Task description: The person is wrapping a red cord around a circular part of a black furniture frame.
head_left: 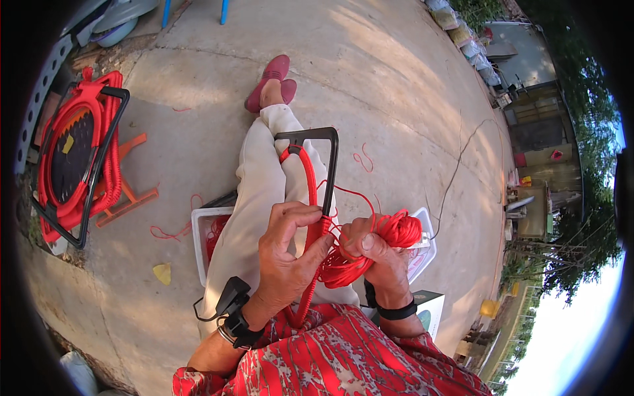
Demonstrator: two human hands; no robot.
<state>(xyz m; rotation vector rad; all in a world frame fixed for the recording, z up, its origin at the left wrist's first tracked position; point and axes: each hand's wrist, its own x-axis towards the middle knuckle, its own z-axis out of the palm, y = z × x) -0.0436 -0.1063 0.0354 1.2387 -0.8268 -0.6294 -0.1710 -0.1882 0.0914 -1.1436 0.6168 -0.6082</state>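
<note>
A frame with a black bent bar (334,148) and a red cord-wrapped hoop (309,173) rests upright across my lap. My left hand (287,247) grips it where the red wrapping meets the black bar, thumb and fingers pinched together. In my right hand (383,264) is a loose bundle of red cord (399,229), held in closed fingers just right of the frame. Strands run from the bundle to the wrapped part, and one loop arcs above my hands. The hoop's lower end disappears against my red patterned shirt.
Similar red-wrapped frames with black bars (111,165) are stacked at the left, beside an orange metal stand (125,204). A white bin (200,247) stands left of my legs; another white container (422,254) is at the right. Cord scraps (363,158) lie on the concrete.
</note>
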